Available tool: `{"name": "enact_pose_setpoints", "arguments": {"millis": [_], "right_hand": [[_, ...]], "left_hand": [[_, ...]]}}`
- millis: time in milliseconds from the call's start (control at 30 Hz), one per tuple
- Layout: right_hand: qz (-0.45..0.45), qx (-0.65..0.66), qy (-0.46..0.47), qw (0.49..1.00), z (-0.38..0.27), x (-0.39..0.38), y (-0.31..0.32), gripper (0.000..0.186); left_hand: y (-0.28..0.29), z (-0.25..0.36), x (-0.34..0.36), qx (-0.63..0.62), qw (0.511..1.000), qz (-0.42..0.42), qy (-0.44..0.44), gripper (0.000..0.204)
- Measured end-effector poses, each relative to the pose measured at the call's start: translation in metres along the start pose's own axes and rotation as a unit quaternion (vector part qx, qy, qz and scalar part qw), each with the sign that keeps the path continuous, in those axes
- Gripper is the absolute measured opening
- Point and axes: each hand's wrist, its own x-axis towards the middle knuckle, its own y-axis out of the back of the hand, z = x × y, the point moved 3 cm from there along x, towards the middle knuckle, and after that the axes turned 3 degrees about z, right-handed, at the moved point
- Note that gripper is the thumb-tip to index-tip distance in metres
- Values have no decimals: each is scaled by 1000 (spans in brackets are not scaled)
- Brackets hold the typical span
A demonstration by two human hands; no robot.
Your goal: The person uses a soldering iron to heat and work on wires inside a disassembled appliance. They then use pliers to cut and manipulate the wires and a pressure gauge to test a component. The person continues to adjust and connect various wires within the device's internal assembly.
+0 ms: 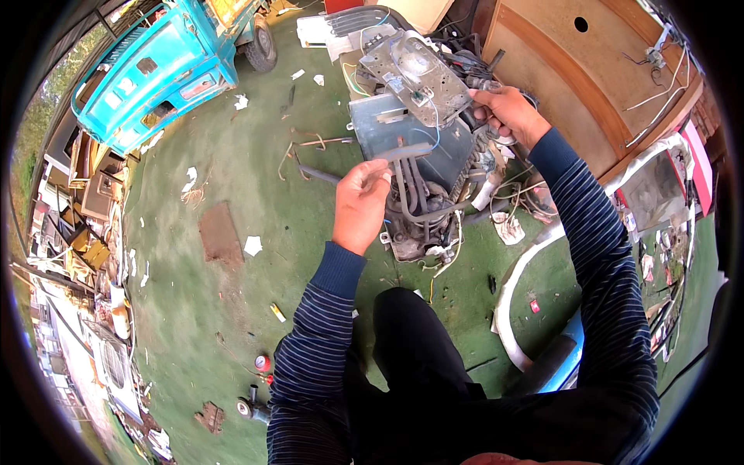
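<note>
A green floor is spreading across the frame. A wooden panel is filling the upper right, and a turquoise vehicle cab is standing upper left. At lower right a white curved hose is arching. At upper centre a metal plate is overlapping a blue-grey panel, with tangled wires crowding alongside. The right hand is curling its fingers at the plate's right edge; how firmly, I cannot tell. The left hand is closing thumb and fingers on bent tubing at centre. A red can is lying lower left.
</note>
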Motion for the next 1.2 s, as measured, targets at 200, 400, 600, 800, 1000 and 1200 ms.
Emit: {"name": "enact_pose_setpoints", "arguments": {"millis": [200,400,600,800,1000,1200], "right_hand": [[-26,110,-51,992,-6,1,-15,29],[59,141,53,987,-30,-31,-16,24],[48,57,181,981,-69,-62,-30,27],[5,-124,346,930,-108,-75,-47,27],[37,-269,554,787,-146,-85,-73,25],[-55,-322,527,784,-172,-83,-98,18]], "left_hand": [[21,16,-26,-9,1000,-6,13,23],[44,16,-18,-2,999,33,-15,21],[83,20,-6,-16,984,176,-32,29],[125,60,-14,197,873,377,-238,45],[132,78,-20,276,872,297,-275,52],[135,72,-27,137,979,62,-140,41]]}}
